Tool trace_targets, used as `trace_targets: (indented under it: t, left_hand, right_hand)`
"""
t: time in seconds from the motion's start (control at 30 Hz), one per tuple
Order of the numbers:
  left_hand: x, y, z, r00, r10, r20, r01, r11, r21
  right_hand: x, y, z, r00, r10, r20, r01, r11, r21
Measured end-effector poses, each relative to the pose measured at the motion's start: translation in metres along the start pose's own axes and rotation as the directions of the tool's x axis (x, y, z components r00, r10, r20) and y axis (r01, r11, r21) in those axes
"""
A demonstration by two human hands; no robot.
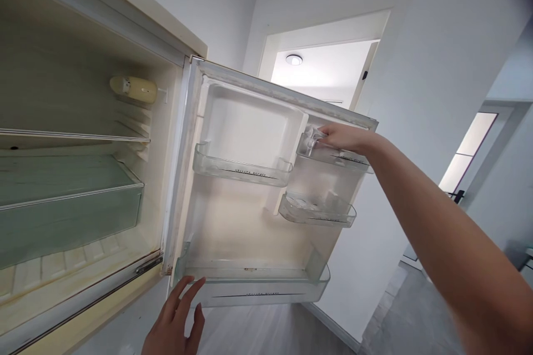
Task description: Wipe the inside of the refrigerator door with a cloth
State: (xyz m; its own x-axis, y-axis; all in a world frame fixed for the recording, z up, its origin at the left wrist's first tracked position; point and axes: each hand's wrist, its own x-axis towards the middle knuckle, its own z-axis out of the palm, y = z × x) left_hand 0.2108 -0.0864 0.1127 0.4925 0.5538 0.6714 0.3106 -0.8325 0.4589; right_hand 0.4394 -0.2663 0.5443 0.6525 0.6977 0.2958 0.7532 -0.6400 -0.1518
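My right hand (339, 137) reaches into the upper right bin (352, 160) of an open refrigerator door (233, 216). Its fingers close on a crumpled whitish thing (308, 141) at the bin's left end; whether it is cloth, tissue or plastic is unclear. Below it, a smaller clear bin (318, 216) holds whitish pieces I cannot make out. My left hand (177, 319) hovers by the left end of the long bottom bin (266, 293), fingers spread and holding nothing. Another clear bin (244, 171) is fixed at the door's upper left.
To the left is the refrigerator interior with a glass shelf (75, 135), a greenish drawer (70, 227) and a cream lamp housing (135, 89). A white wall (416, 66) stands behind the door; grey floor (400, 310) shows at lower right.
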Motion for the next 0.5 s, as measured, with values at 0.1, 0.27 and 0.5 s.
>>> trace_targets:
  t: [0.1,0.27,0.5]
  left_hand:
    - [0.000,0.001,0.002,1.000,-0.028,0.013,0.029,0.999,-0.015]
    - [0.000,0.002,-0.001,0.999,-0.025,0.029,0.026,0.999,-0.026]
    - [0.000,0.006,-0.002,0.994,-0.074,0.081,0.083,0.990,-0.110]
  right_hand:
    - [0.002,0.009,-0.007,0.998,0.021,0.051,-0.016,0.997,-0.079]
    - [0.007,0.040,-0.016,0.978,0.207,0.013,-0.191,0.922,-0.337]
    - [-0.011,0.020,-0.018,0.961,0.226,0.158,-0.225,0.974,-0.027]
